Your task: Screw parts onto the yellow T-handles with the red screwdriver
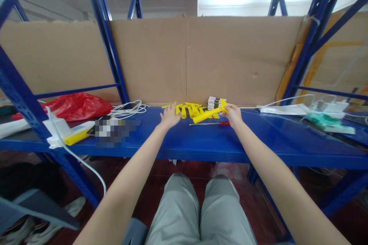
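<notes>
My right hand [233, 115] is closed on a yellow plastic tube [204, 116], gripping it by its wider, flanged end. The tube slants down to the left over the blue shelf top [198, 139]. My left hand [170, 116] reaches to the left end of a row of similar yellow plastic pieces [184, 111]. Its fingers are spread, and whether they touch the nearest piece I cannot tell. Below the tube lies a screwdriver [224, 123] with a red handle, its shaft pointing left. Behind the tube is a stack of small white-and-dark pieces [213, 102], partly hidden.
Cardboard [149, 57] walls the back between blue posts [107, 42]. At left are a red plastic bag [77, 106], a coiled white cable [130, 110] and a white box [57, 127]. White adapters [332, 108] with cords and a green item [322, 120] lie at right.
</notes>
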A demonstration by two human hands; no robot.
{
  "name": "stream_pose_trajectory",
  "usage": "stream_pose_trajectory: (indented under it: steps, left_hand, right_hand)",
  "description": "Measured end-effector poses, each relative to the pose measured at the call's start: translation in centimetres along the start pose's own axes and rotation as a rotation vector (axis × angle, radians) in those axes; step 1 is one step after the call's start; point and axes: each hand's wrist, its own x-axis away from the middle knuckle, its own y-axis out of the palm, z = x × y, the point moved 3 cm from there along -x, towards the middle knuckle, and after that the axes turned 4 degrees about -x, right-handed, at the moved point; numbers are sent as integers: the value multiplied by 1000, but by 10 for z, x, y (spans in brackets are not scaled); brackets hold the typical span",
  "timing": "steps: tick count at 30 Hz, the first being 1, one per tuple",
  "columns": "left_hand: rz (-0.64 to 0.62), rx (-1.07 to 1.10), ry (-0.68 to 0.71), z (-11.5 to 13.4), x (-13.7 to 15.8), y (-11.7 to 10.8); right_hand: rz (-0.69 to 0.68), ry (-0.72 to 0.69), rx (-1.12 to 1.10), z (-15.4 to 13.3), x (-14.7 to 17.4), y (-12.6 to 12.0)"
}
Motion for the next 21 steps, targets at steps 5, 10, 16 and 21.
stream_pose_trajectory:
  steps: [5, 10, 16, 21]
  left_hand:
    - [126, -373, -180, -38, 8, -33]
    - [217, -175, -298, -89, 2, -32]
    - [280, 144, -233, -115, -15, -33]
    - [246, -79, -148, -91, -13, -37]
  right_hand:
    - [32, 8, 33, -1, 0, -2]
    - [43, -25, 30, -1, -3, -4]
    - [49, -40, 54, 1, -7, -7]
    - [50, -33, 90, 4, -9, -7]
